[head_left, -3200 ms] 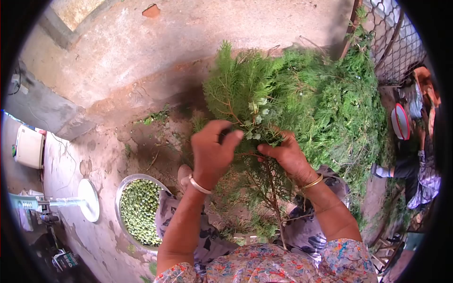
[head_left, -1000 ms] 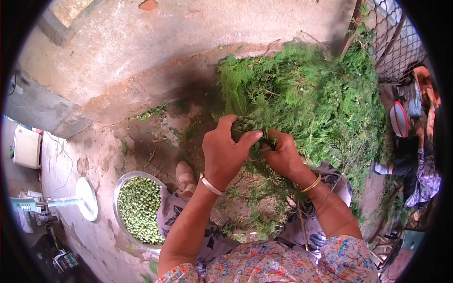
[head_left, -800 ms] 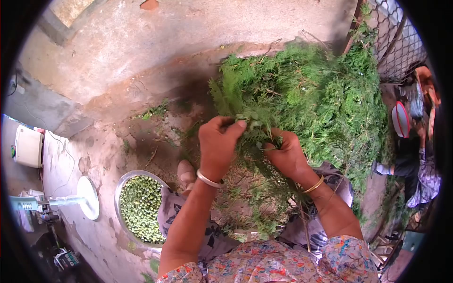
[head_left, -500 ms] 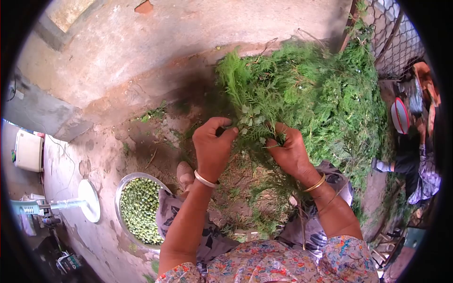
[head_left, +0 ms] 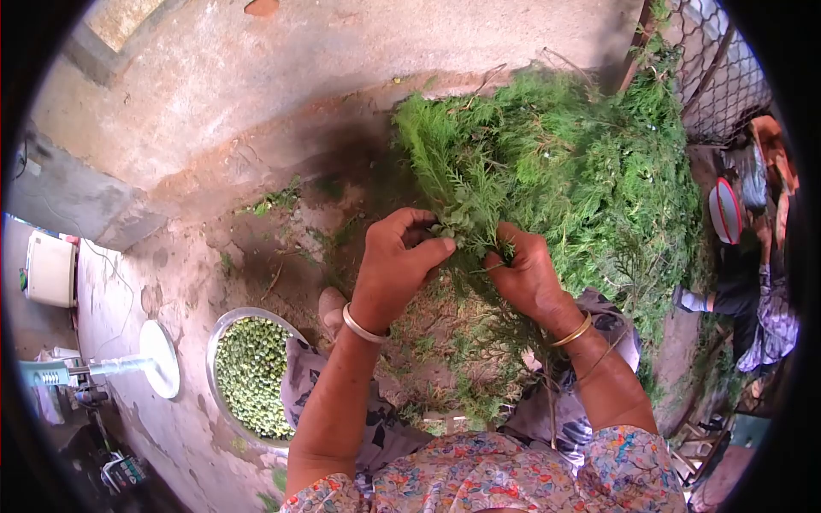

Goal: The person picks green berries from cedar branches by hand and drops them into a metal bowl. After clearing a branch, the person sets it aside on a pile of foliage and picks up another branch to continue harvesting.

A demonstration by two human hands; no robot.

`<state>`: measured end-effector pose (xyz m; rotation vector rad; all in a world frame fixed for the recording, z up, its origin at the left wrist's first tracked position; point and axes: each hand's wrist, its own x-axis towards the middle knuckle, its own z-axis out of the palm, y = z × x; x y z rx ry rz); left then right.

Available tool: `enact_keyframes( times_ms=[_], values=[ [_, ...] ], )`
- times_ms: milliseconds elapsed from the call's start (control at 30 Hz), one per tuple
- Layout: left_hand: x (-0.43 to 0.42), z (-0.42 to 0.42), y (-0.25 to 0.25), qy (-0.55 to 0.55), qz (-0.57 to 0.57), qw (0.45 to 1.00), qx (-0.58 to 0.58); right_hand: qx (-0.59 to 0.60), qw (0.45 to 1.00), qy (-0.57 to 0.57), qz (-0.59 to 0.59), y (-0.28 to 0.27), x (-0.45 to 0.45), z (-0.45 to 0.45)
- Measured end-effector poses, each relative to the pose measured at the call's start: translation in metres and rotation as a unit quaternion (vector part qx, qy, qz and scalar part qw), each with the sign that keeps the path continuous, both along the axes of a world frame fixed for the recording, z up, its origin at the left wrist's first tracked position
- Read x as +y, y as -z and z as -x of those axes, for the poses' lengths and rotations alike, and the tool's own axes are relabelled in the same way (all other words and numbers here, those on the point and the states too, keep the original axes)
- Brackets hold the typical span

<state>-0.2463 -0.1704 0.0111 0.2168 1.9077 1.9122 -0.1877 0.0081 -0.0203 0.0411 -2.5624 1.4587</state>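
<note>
My right hand (head_left: pixel 530 275) is closed around a green conifer branch (head_left: pixel 513 329), whose bare stem runs down towards my lap. At the pale green seed cones (head_left: pixel 462 219) on this branch is my left hand (head_left: pixel 398 265), thumb and fingers curled at the cluster's left side; whether something is between the fingertips is hidden. Feathery tips of the branch point up and left, over a large heap of cut green branches (head_left: pixel 599 188). A round metal basin (head_left: pixel 214 376) full of small green cones stands on the ground left of my knee.
A white round fan base (head_left: pixel 160 359) stands at the left, near a cream-coloured box (head_left: pixel 51 267). Behind the heap are a wall (head_left: pixel 282 77) and wire mesh (head_left: pixel 718 77). At the right edge another person (head_left: pixel 744 299) is partly visible beside a red-rimmed white object (head_left: pixel 725 211).
My left hand has moved back and forth around the cone cluster and is now against it. The branch has shifted and tilted, while my right hand keeps its hold near the same place.
</note>
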Motion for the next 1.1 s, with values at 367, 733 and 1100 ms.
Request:
enact_keyframes(
  times_ms=[367, 733, 1100],
  values=[
    [-0.005, 0.001, 0.0, -0.002, 0.02, 1.0, -0.015, 0.023, 0.999, -0.023, -0.017, 0.006, 0.003, 0.002],
    [-0.05, 0.024, 0.002, -0.105, -0.336, 0.919, -0.177, -0.042, 0.999, 0.03, 0.0, -0.009, 0.01, -0.001],
    [-0.01, 0.003, 0.012, -0.061, 0.02, 0.996, 0.054, -0.021, 0.999, -0.012, -0.024, -0.001, 0.0, 0.004]
  ],
)
